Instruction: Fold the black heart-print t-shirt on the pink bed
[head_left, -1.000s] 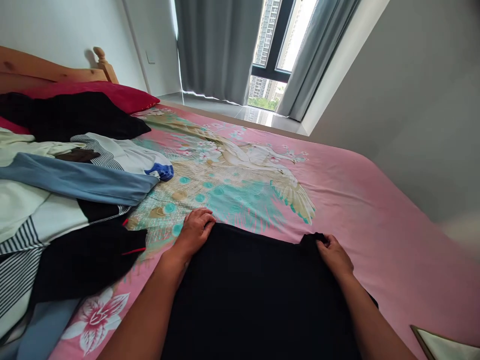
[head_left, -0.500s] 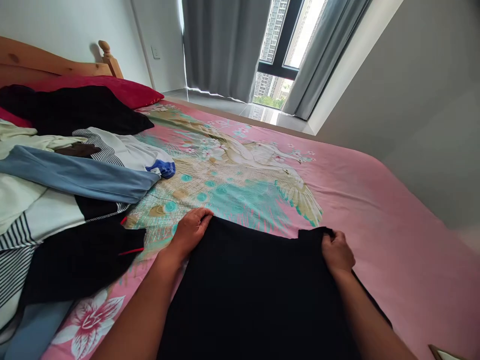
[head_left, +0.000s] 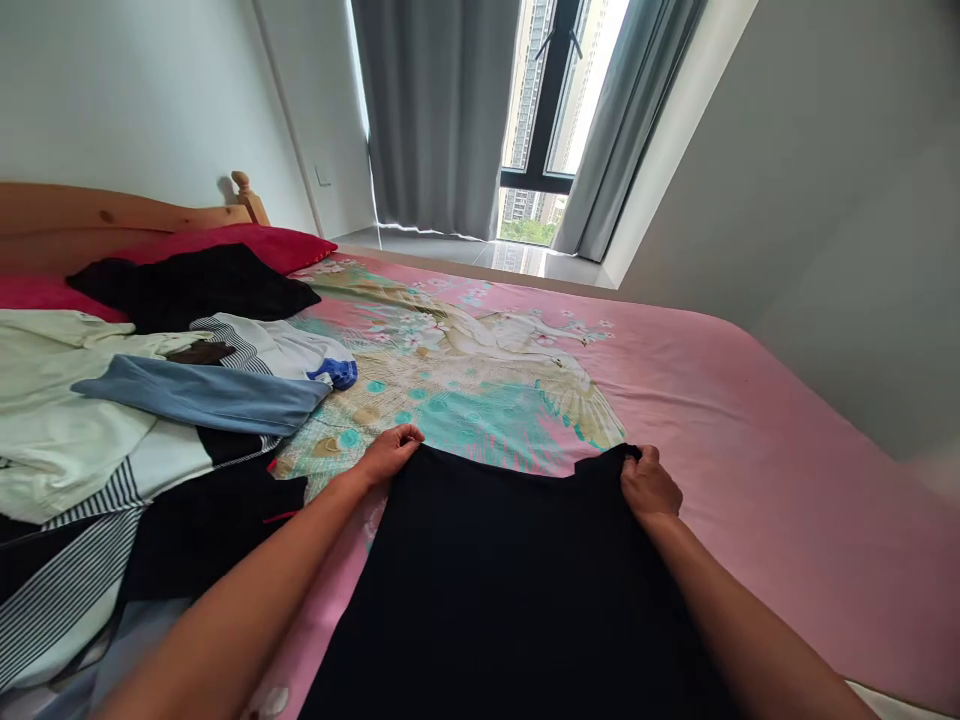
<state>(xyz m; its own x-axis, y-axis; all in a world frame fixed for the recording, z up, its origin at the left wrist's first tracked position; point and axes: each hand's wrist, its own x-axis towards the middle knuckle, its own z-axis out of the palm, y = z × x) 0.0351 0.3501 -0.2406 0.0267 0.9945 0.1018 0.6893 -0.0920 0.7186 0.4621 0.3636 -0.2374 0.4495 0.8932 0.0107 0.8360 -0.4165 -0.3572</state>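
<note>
A black garment (head_left: pixel 510 590) stretches between my hands over the bed; its lower part runs out of the bottom of the view, and I cannot tell its exact kind. My left hand (head_left: pixel 391 453) pinches its far left corner between thumb and fingers. At the far right corner, my right hand (head_left: pixel 651 484) is closed round a bunched bit of the same cloth. The far edge is pulled fairly taut, with a small step near the right corner. Beneath it lies a pink bedsheet (head_left: pixel 697 400) printed with a pale bird and turquoise feathers.
Loose clothes pile up on the left: a cream garment (head_left: pixel 67 420), a blue-grey piece (head_left: pixel 210 395), striped white cloth (head_left: pixel 82 570) and a black item (head_left: pixel 202 530). Behind them are a black cloth (head_left: pixel 202 285), a red pillow (head_left: pixel 277 248) and the wooden headboard (head_left: pixel 135 208). Grey curtains (head_left: pixel 435 120) flank the window.
The camera view has tilted up a little, so the room sits lower in the frame. Both hands keep hold of the black garment's corners and appear slightly closer together.
</note>
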